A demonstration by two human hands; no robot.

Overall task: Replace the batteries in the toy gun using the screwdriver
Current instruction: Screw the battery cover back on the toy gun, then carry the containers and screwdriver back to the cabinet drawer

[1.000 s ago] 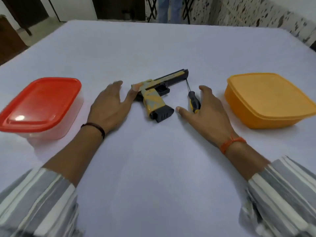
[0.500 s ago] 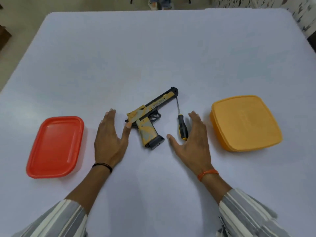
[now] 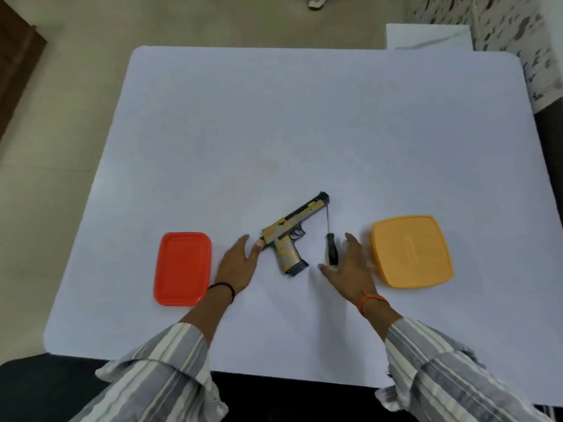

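**Toy gun and screwdriver between two flat hands**

Left to right on white table (image 3: 304, 132): red-lidded container (image 3: 182, 268); left hand (image 3: 237, 266), palm down, fingers straight, thumb tip touching rear of toy gun (image 3: 291, 236). Gun lying on its side mid-table: yellow, scuffed finish, black trigger, black grip base, muzzle pointing away and right. Screwdriver (image 3: 331, 251), black-and-yellow handle, thin shaft reaching muzzle. Right hand (image 3: 350, 271), fingers straight, spread, holding nothing, just beside handle. Orange-lidded container (image 3: 411, 251).

A white table (image 3: 304, 132) fills the frame's middle over beige floor tiles (image 3: 76, 86). Dark wooden furniture (image 3: 15, 56) stands upper left; a speckled wall (image 3: 518, 22) upper right.
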